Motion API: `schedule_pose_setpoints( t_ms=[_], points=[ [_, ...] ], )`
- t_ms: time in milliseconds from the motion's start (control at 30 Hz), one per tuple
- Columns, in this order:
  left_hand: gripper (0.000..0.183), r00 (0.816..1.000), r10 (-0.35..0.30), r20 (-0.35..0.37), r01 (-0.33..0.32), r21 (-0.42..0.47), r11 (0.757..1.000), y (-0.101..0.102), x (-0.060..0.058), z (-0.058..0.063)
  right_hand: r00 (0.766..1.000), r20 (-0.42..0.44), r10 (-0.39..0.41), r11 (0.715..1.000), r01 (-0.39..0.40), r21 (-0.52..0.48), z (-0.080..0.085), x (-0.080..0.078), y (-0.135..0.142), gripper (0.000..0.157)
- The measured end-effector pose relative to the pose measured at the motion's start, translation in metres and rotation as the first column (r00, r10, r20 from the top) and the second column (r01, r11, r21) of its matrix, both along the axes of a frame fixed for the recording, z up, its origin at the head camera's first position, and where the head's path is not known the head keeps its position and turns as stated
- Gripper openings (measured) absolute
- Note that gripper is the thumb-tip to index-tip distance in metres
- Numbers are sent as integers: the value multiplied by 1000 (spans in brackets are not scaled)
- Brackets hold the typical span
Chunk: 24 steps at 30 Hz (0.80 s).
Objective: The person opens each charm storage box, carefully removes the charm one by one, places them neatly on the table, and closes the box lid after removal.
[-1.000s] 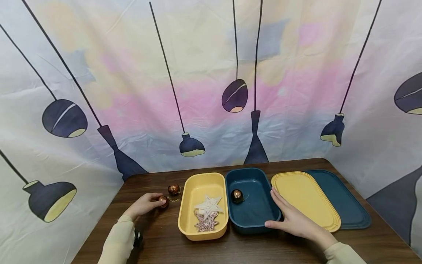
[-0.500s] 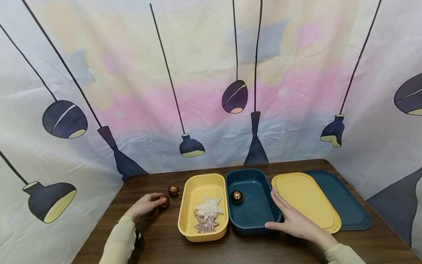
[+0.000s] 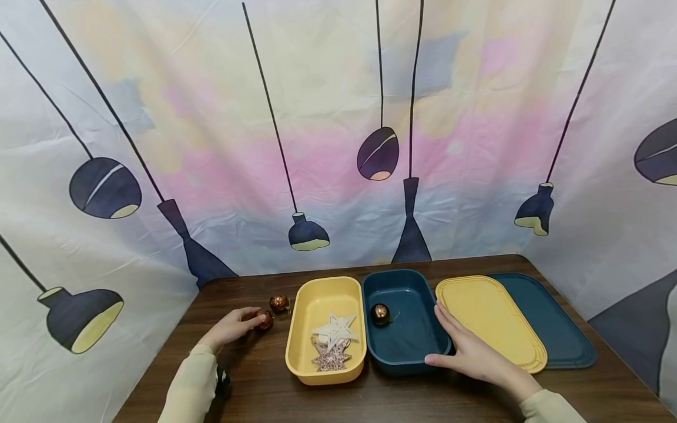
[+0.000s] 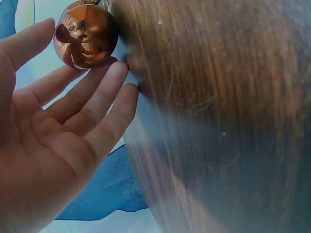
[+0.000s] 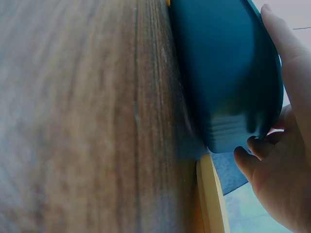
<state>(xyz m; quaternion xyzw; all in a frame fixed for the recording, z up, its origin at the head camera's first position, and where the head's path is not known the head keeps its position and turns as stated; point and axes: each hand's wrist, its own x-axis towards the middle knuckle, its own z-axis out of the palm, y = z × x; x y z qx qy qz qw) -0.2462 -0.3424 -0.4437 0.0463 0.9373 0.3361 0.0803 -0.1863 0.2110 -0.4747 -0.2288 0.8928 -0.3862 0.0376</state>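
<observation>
In the head view, my left hand [image 3: 233, 328] is low over the table at the left, pinching a shiny copper bauble [image 3: 265, 320]. The left wrist view has the thumb at one side of this bauble [image 4: 86, 36] and the fingertips under its other side. A second copper bauble [image 3: 278, 303] lies just behind it. My right hand [image 3: 471, 351] rests against the blue container [image 3: 407, 346], straight fingers along its right wall and thumb at the near corner. Inside that container sits a dark copper bauble [image 3: 379, 314].
Left of the blue container, touching it, stands a yellow container [image 3: 304, 352] holding a white star [image 3: 336, 331] and a pink glittery star [image 3: 332, 357]. A yellow lid [image 3: 492, 317] overlaps a blue lid [image 3: 563, 329] at the right. A patterned cloth [image 3: 338, 117] hangs behind the table.
The bauble at my left fingertips has shifted slightly right and back, and more of it shows now. My right hand and both containers have stayed in place.
</observation>
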Motion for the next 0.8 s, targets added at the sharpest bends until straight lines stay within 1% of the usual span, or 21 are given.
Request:
schedule_pose_setpoints(
  t_ms=[33,233,267,467,567,700,800],
  points=[
    [69,1000,-6,-2,6,-5,1000,0,0,0,1000,3,2,1000,-2,-2,0,0,0,104],
    [69,999,28,25,-29,25,999,1,1,0,1000,24,8,1000,-8,8,-2,-1,1,105],
    [69,999,36,28,-37,32,999,1,1,0,1000,21,4,1000,-5,12,-2,-1,1,105],
    [69,999,31,8,-31,18,999,2,-5,4,1000,-14,-18,1000,18,14,4,-3,1,106],
    [69,999,34,13,-34,25,999,2,-5,5,1000,-14,-18,1000,18,13,6,-3,1,106],
    [70,999,39,33,-41,45,998,1,-2,4,1000,8,-3,1000,3,6,5,-1,1,105],
    [69,998,42,36,-44,51,998,1,2,2,1000,29,5,1000,-5,-3,2,0,1,104]
  ],
)
